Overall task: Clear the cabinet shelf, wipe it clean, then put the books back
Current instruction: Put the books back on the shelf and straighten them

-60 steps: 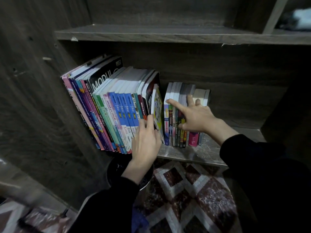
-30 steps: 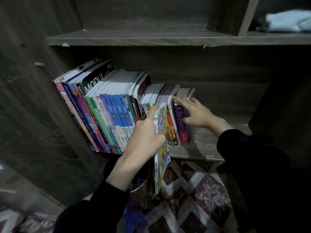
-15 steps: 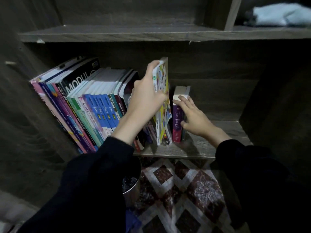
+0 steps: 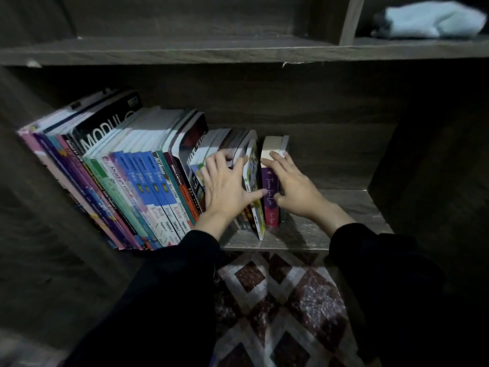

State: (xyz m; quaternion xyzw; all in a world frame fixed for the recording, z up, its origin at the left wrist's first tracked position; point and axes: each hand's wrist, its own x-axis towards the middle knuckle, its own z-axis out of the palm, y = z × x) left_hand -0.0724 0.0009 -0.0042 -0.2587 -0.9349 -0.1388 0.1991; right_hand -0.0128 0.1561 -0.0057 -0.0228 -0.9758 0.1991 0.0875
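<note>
A row of books (image 4: pixel 148 181) leans left on the wooden cabinet shelf (image 4: pixel 317 234). Tall textbooks fill the left part and several smaller books stand in the middle. My left hand (image 4: pixel 227 186) lies flat with spread fingers on the spines of the smaller books. Its thumb presses the thin yellow-and-white book (image 4: pixel 255 181), which stands in the row. My right hand (image 4: pixel 293 186) rests against the purple book (image 4: pixel 270 186) at the row's right end, fingers laid over its top corner.
The shelf's right part is bare wood up to the cabinet's side wall (image 4: pixel 423 168). An upper shelf board (image 4: pixel 185 49) runs overhead, with a pale blue cloth (image 4: pixel 434 19) at the top right. A patterned rug (image 4: pixel 277 300) lies below.
My left hand pulled the thin yellow book out, lifted it and slid it back in beside the purple book. It now presses flat on the spines. My right hand stayed on the purple book.
</note>
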